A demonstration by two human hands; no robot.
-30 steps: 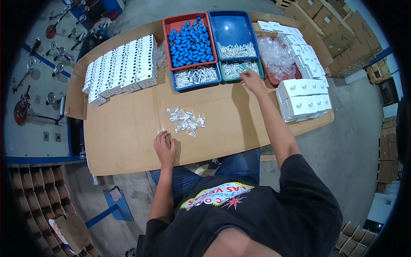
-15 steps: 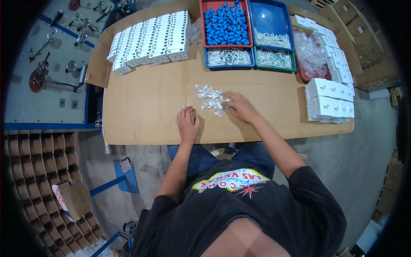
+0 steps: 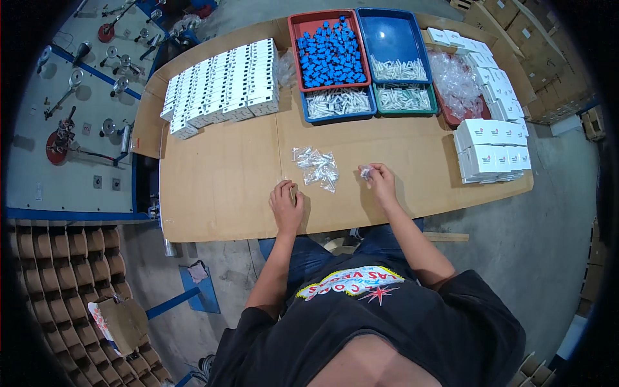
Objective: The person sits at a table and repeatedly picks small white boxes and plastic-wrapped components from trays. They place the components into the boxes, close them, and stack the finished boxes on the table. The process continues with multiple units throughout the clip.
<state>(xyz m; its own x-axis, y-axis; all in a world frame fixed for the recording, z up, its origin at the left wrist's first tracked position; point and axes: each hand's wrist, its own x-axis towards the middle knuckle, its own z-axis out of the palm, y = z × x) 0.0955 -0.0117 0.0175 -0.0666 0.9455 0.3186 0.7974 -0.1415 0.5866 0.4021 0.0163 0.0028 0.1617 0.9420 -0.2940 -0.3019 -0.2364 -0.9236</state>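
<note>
My right hand (image 3: 382,185) is raised to the right of the small pile, its fingertips pinching a small clear plastic bag (image 3: 365,172) with whitish contents. The pile of clear bags (image 3: 320,169) holds slim white pieces and lies on the cardboard table top (image 3: 225,184). Just below and left of that pile rests my left hand (image 3: 285,206). Its fingers are loosely bent, with the thumb apart from them, and I see nothing held there.
Beyond the pile stand a red tray (image 3: 291,39) of blue parts and blue and green trays of white pieces. White boxes (image 3: 222,80) fill the far left. More white boxes (image 3: 490,151) are stacked at right, beside a red tray (image 3: 443,111) of clear bags.
My right hand has moved right, away from the pile, and now has a small clear bag between its fingertips. My left hand stays near the same spot. The view has shifted slightly.
</note>
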